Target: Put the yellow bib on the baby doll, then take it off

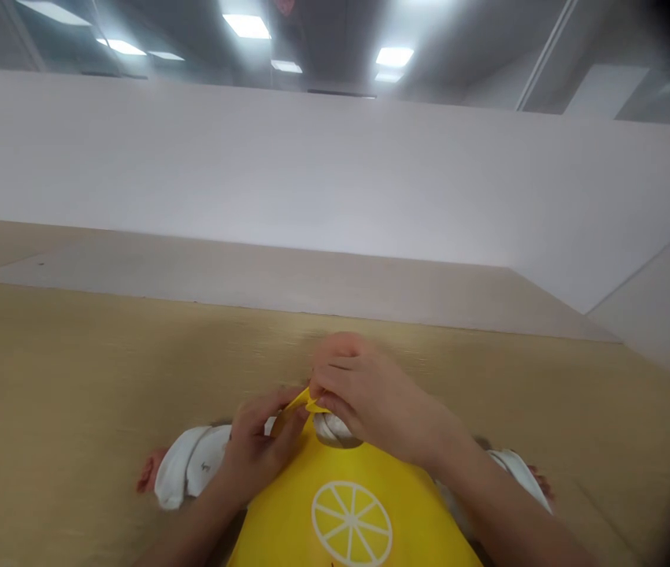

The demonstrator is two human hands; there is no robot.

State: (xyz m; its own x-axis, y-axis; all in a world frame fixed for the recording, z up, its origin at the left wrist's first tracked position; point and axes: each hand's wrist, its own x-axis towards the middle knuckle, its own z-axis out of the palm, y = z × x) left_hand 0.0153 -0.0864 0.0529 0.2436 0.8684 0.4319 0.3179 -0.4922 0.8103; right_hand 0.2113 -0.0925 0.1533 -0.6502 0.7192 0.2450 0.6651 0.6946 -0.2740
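Observation:
A baby doll in white clothes (196, 465) lies on its back on the tan surface, its arms spread to both sides. Over its chest lies a yellow bib (287, 504) with a white citrus-slice print. My left hand (260, 437) pinches one end of the bib's neck strap at the left side of the doll's neck. Close beside it, my right hand (364, 398) is closed on the strap too, its fingertips touching the yellow material. The doll's head (343, 344) shows only partly behind my right hand, and its face is hidden.
The tan tabletop (75, 378) stretches to both sides, with a paler grey strip (287, 272) along its far edge. A white partition (264, 165) rises behind, with glass panels above it reflecting ceiling lights. Another white panel (659, 291) stands at the right.

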